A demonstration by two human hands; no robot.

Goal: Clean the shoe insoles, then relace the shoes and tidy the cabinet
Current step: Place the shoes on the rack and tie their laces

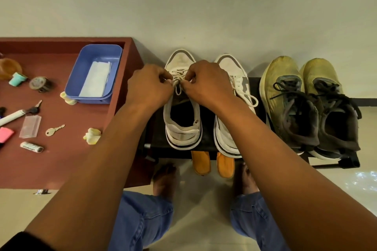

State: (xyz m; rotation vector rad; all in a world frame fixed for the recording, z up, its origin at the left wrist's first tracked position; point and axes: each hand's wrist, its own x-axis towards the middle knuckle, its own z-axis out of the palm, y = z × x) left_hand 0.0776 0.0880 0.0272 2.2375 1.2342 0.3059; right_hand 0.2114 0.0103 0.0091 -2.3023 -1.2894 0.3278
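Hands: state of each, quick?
Left hand: pinching the cream lace of the left white low-top sneaker.
Right hand: pinching the same lace.

White shoe, left of pair [182,122]: low sneaker with grey toe panel and dark sole stripe, upright on the black shoe rack [253,85], toe toward the wall, mouth open and dark inside. Its white lace [177,79] is threaded across the upper eyelets, ends gathered over the tongue with a small loop hanging toward the opening.

White shoe, right of pair [230,108]: matching sneaker, just beside the first, laced, one loop trailing over its outer side.

Orange insoles [201,162]: two, flat, side by side, poking out from under the rack's front edge below the white pair.
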